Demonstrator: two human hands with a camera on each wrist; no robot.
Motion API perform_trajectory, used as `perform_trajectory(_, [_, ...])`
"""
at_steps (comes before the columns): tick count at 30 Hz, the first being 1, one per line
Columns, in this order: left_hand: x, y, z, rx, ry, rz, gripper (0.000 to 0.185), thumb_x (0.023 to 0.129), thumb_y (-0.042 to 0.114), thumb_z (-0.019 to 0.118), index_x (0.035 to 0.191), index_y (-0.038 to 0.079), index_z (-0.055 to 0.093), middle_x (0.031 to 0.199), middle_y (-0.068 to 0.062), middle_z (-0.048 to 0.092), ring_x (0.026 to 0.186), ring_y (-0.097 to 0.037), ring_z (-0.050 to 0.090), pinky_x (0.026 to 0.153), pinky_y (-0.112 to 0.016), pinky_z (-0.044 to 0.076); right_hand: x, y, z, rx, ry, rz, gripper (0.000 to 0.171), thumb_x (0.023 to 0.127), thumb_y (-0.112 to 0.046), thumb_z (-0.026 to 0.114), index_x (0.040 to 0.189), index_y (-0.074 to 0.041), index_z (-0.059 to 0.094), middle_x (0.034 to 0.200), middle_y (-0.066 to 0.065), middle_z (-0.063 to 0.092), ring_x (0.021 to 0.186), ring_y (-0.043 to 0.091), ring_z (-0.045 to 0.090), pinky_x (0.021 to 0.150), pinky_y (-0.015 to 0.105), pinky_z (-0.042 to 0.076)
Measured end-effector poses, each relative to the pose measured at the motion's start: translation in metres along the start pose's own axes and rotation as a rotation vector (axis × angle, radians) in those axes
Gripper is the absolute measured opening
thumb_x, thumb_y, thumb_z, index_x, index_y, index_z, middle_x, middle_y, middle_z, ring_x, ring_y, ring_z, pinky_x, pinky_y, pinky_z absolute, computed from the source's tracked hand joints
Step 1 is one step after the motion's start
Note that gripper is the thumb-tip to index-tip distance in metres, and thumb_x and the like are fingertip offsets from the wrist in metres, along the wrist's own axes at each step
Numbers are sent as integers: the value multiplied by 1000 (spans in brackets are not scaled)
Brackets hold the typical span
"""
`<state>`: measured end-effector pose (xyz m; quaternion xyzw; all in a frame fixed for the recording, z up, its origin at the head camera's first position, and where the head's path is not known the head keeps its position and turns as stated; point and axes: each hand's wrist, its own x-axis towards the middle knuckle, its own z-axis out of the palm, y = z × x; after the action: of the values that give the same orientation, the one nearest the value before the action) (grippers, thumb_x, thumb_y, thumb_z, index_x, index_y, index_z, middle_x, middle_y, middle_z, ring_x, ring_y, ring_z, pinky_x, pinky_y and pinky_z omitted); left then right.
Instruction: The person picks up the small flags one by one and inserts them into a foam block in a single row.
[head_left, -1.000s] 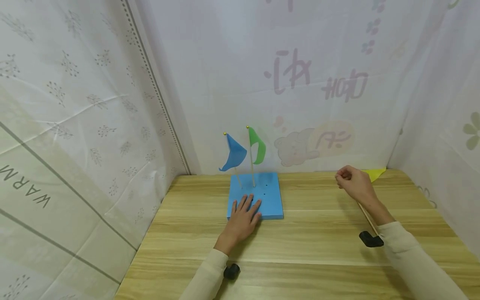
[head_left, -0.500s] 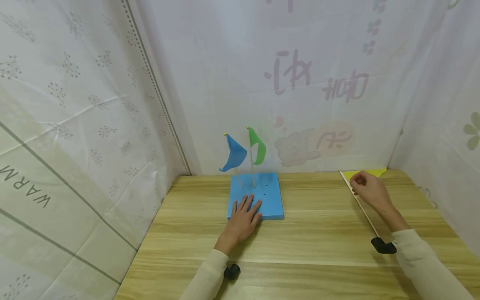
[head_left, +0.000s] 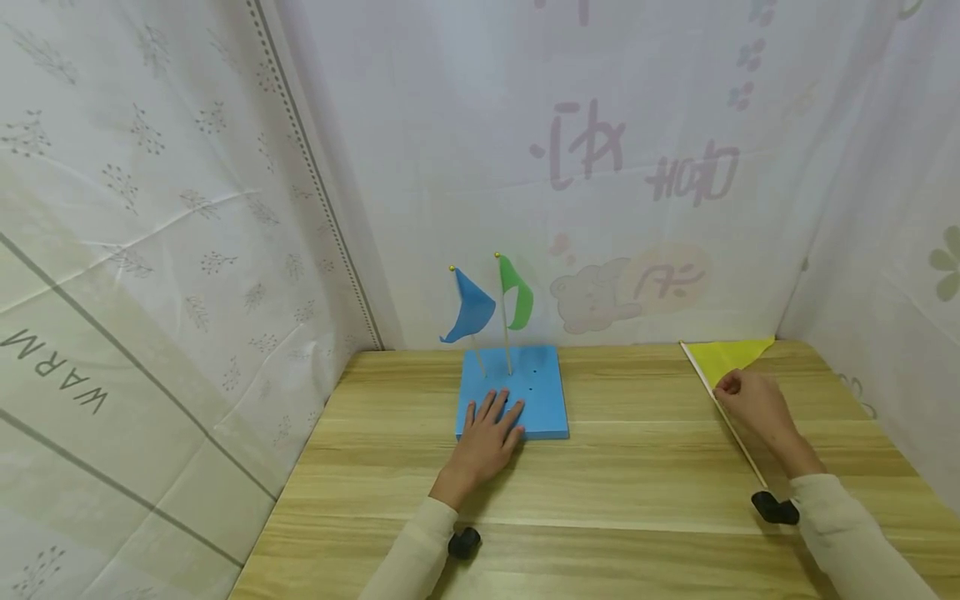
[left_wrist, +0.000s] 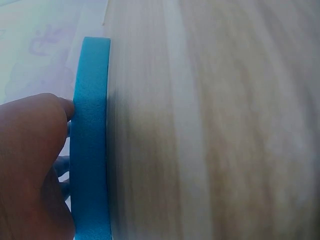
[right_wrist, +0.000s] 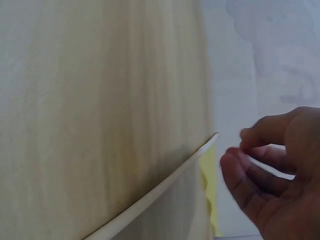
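Observation:
My left hand (head_left: 483,442) lies with spread fingers on the front of a blue block (head_left: 550,412). In the left wrist view, the block's side (left_wrist: 91,140) stands past my thumb. A blue flag (head_left: 474,307) and a green flag (head_left: 517,292) rise on sticks from the block, both with gold tips. On the table at right lies a yellow flag (head_left: 716,358) on a pale wooden stick (head_left: 738,442). My right hand (head_left: 757,408) hovers over that stick, fingers loosely curled, thumb and index tips close together. In the right wrist view, the fingers (right_wrist: 237,182) are apart from the stick.
Small dark holes show in the block beside the flag sticks. The wooden table (head_left: 615,492) ends at a printed curtain (head_left: 420,167) at the back, with more curtain at both sides. A black device (head_left: 464,543) sits at my left wrist, another (head_left: 775,508) at my right.
My right hand has moved right and toward me along the stick, uncovering more of the yellow flag. The left hand, the block and the standing flags have stayed in place.

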<state>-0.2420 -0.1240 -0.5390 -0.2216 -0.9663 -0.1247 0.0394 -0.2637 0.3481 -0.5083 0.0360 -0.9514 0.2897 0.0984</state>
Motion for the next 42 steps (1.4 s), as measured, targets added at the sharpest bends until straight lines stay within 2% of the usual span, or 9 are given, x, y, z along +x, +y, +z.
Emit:
perform_trajectory(2, [0,0,0,0,-2,0,54,116,41,42,166,22,42,176,-12,31,164,-38,25,130,-69,21,-2,5,1,-11,-54,23,22,99,-13,68,99,9,71,92,23,73,82,33,68,66,38,52])
perform_trajectory(5, [0,-1,1,0,-3,2,54,116,41,42,166,22,42,176,-12,30,164,-38,25,130,-69,21,-4,11,4,-31,-106,39,22,99,-15,68,96,6,70,90,19,71,79,28,64,65,37,50])
perform_trajectory(9, [0,-1,1,1,2,2,54,116,41,42,166,22,42,176,-12,30,164,-37,24,130,-69,21,-5,18,11,-44,-128,37,18,95,-15,69,84,-1,66,80,10,65,70,21,55,61,33,43])
perform_trajectory(16, [0,1,-1,0,-2,0,54,116,41,42,166,22,42,176,-12,30,164,-38,24,130,-68,21,-5,18,11,-55,-167,86,19,95,-13,63,81,-1,63,73,6,59,64,20,52,56,32,41])
perform_trajectory(21, [0,0,-1,2,-10,-6,54,116,41,41,167,22,41,176,-12,30,165,-37,24,130,-68,20,-7,13,12,-43,-163,115,33,91,-12,59,60,-15,48,57,-6,39,53,12,39,49,27,33])
perform_trajectory(24, [0,1,-1,-1,-11,-9,54,116,41,41,167,22,41,176,-12,30,165,-37,24,130,-68,20,-9,10,13,-39,-160,128,39,88,-11,57,54,-21,39,53,-9,31,50,9,32,47,25,29])
perform_trajectory(34, [-1,2,-2,-2,0,-2,54,116,41,42,166,21,42,175,-13,31,164,-38,25,130,-69,21,-9,7,8,-66,-216,199,38,86,-13,57,54,-22,39,53,-9,31,49,9,32,47,24,30])
perform_trajectory(42, [-1,0,1,9,17,5,54,116,40,43,166,20,43,175,-13,32,164,-38,26,129,-69,22,-6,7,8,-52,-222,200,39,85,-15,60,52,-21,39,51,-10,30,49,8,29,47,24,27])
